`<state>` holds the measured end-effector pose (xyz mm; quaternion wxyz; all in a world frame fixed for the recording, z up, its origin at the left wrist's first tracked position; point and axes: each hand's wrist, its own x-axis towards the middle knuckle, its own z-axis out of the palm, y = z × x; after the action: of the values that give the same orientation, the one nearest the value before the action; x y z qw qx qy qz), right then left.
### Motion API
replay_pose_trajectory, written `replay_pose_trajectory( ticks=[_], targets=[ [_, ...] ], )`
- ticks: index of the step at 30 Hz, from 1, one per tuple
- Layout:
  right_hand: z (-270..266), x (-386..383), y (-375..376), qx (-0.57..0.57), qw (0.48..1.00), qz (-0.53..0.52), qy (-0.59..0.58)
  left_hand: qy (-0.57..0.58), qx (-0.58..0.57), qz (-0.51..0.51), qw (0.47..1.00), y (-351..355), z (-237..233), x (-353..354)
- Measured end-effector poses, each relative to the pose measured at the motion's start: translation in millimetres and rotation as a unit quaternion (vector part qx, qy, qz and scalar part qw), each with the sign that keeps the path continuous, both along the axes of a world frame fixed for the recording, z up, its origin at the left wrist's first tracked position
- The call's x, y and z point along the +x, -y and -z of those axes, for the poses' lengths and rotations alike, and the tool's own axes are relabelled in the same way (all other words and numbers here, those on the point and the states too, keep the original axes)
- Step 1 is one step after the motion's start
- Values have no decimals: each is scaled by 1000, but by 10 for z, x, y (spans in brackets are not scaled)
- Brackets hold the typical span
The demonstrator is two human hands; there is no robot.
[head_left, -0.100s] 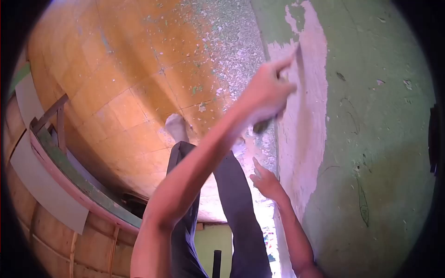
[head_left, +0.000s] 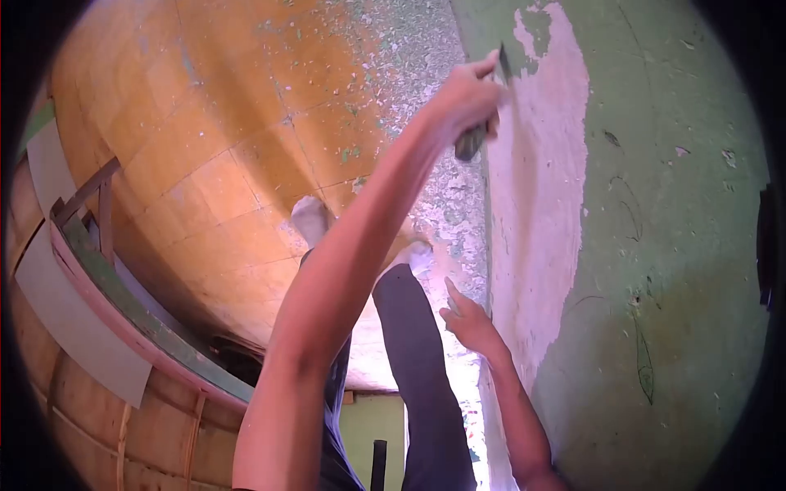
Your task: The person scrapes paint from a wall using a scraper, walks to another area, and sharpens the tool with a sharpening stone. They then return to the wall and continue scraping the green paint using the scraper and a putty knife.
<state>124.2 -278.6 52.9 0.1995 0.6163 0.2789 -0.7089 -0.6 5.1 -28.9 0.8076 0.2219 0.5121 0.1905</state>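
My left hand (head_left: pixel 468 102) reaches far forward, closed round a scraper (head_left: pixel 469 145). The handle's dark end sticks out below the fist, and the thin blade points up past the fingers at the left border of the bare, pale patch (head_left: pixel 544 164) on the green wall (head_left: pixel 655 237). Lower down, near the foot of the wall, my right hand (head_left: pixel 471 323) has its index finger stretched out and the thumb apart from it. The right hand's other fingers are partly hidden.
Paint flakes (head_left: pixel 422 74) lie thickly along the wall's base and scatter over the orange tiled floor (head_left: pixel 221 180). My two bare feet (head_left: pixel 309 219) stand on the tiles. A curved wooden piece of furniture (head_left: pixel 147 323) with a green and pink edge is on the left.
My left hand with the scraper has moved up and slightly left along the pale patch. My right hand stays nearly in place.
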Motion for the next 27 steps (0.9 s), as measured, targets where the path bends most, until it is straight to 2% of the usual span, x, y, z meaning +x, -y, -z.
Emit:
replay_pose_trajectory(
  ticks=[2, 3, 5, 6, 7, 10, 12, 13, 14, 15, 17, 18, 19, 21, 22, 23, 24, 26, 27],
  targets=[
    [54, 33, 112, 45, 999, -4, -2, 9, -27, -28, 999, -45, 107, 31],
    [39, 46, 96, 39, 999, 2, -3, 11, -18, -14, 1000, 52, -168, -24],
    [-3, 63, 20, 25, 1000, 14, -1, 97, -58, 28, 993, 290, -600, -136],
    [12, 61, -4, 21, 1000, 16, 0, 140, -77, 43, 986, 354, -676, -176],
    [16, 38, -13, 13, 1000, 13, -5, 98, -26, 31, 994, 374, -612, -98],
    [-36, -124, -105, -6, 1000, 1, -17, -9, -29, -34, 999, 171, 30, 90],
    [-110, -178, -82, 13, 1000, 1, -20, 34, -129, 104, 986, 197, 906, -3],
    [-102, -188, -11, 43, 999, 6, -24, 9, -134, 165, 977, 443, 1356, -78],
    [-102, -221, 64, 72, 997, 12, -28, -22, -131, 160, 978, 584, 1377, -287],
    [-154, -315, 136, 59, 997, 39, -24, -53, -129, 155, 978, 685, 1261, -505],
    [-274, -613, 308, 33, 996, 86, -21, -104, -137, -20, 985, 1229, 904, -1306],
    [-419, -793, 371, 86, 992, 67, -69, -127, -139, 38, 981, 1447, 742, -1860],
    [-560, -975, 425, 141, 982, 50, -115, -193, -50, 79, 977, 1828, 787, -2479],
    [-987, -1280, 139, 119, 976, 50, -176, -267, -211, 55, 939, 2172, -213, -3298],
    [-1161, -1354, -19, 85, 975, 42, -200, -299, -181, 21, 937, 2682, -370, -3733],
    [-1262, -1395, -104, 106, 971, 47, -208, -325, -228, -35, 917, 3135, -546, -4173],
    [-1258, -1404, -67, 155, 968, 63, -185, -357, -256, -30, 898, 3585, -676, -4495],
    [-962, -1366, 246, 254, 952, 94, -141, -414, -313, -23, 854, 4438, -963, -5107],
    [-782, -1283, 415, 247, 957, 123, -87, -370, -358, -23, 857, 5042, -923, -5499]
  ],
)
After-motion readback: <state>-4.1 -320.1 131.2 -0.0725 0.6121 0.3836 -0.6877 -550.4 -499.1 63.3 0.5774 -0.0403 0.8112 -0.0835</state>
